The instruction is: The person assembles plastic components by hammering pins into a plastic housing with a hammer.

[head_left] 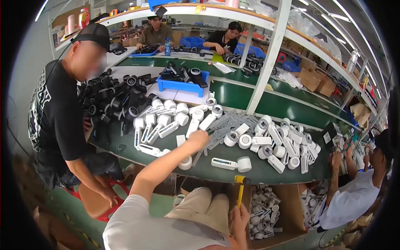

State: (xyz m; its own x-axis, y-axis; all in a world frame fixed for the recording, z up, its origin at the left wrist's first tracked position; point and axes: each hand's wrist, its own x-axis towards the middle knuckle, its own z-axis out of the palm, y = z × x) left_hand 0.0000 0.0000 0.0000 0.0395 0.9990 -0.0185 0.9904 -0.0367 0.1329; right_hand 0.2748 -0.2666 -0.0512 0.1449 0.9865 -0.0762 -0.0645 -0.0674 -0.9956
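Note:
My left hand point(198, 140) reaches over the bench, bunched closed beside a pile of flat grey strips point(227, 125) and white round-headed devices that look like handheld fans point(194, 127). Whatever its fingers hold is hidden. Below the bench edge, my right hand point(239, 216) is closed around the yellow handle of a small mallet point(241, 180), its dark-ended head pointing up. One white fan point(230, 163) lies by itself near the front edge, between my two hands. Several white fans point(158, 123) lie left of my left hand, and a larger heap point(287, 146) lies to the right.
Black fan-like units point(112, 96) are heaped at the left by a seated person point(62, 112). A blue bin point(182, 86) holds more. A white post point(268, 58) rises behind the strips. A cardboard box point(287, 204) of white parts stands beneath the edge. Another person point(358, 187) works right.

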